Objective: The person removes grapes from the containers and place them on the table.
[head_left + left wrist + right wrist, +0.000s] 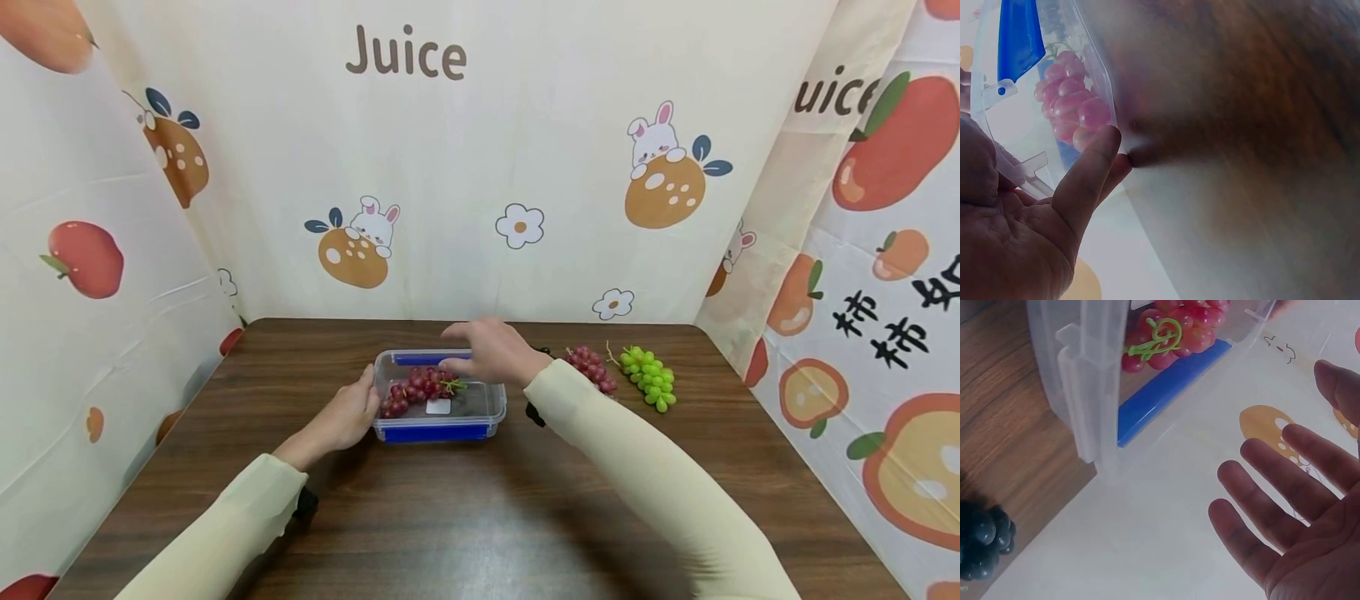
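Observation:
A clear plastic food container (489,408) with blue clips stands on the table. A bunch of red grapes (427,383) with a green stem lies inside it, towards the left end. My left hand (351,414) rests against the container's left end; in the left wrist view its fingers (1088,178) extend straight along the outside. My right hand (498,354) hovers over the container's right back part. The right wrist view shows that hand (1297,519) with fingers spread and nothing in them, apart from the container.
To the right lie another bunch of red grapes (591,367), partly behind my right sleeve, and a bunch of green grapes (648,377). Dark grapes (982,540) show in the right wrist view, mostly hidden by my right arm in the head view. Printed cloth hangs around the brown table (420,517).

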Available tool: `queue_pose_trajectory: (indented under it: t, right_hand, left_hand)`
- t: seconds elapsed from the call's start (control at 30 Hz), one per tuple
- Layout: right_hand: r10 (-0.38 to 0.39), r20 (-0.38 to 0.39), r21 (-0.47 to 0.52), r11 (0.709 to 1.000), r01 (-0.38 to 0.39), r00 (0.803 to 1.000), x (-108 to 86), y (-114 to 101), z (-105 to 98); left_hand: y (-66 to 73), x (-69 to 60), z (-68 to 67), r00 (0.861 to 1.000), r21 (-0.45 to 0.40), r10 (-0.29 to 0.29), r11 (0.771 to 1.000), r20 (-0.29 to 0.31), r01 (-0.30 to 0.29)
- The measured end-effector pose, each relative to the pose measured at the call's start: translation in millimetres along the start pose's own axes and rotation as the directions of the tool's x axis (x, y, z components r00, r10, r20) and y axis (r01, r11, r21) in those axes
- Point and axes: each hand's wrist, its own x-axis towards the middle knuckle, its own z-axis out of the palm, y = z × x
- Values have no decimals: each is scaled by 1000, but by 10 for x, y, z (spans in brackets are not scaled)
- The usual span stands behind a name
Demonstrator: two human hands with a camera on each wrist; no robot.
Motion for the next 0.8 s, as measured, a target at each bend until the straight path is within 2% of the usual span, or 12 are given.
queue_pose_trajectory:
  t: [0.23,0.4,0.8]
  right_hand:
    - [-5,26,28,1000,4,1000,115,-57,43]
    - [21,50,38,999,-23,999,167,-83,94]
    - [27,125,-6,1000,-26,992,261,-129,207]
  left_hand:
    - [7,-2,-7,1000,-1,-4,1000,3,4]
    - [-1,5,5,1000,-4,-11,1000,7,11]
    - [-17,4,-3,1000,-5,-16,1000,14,16]
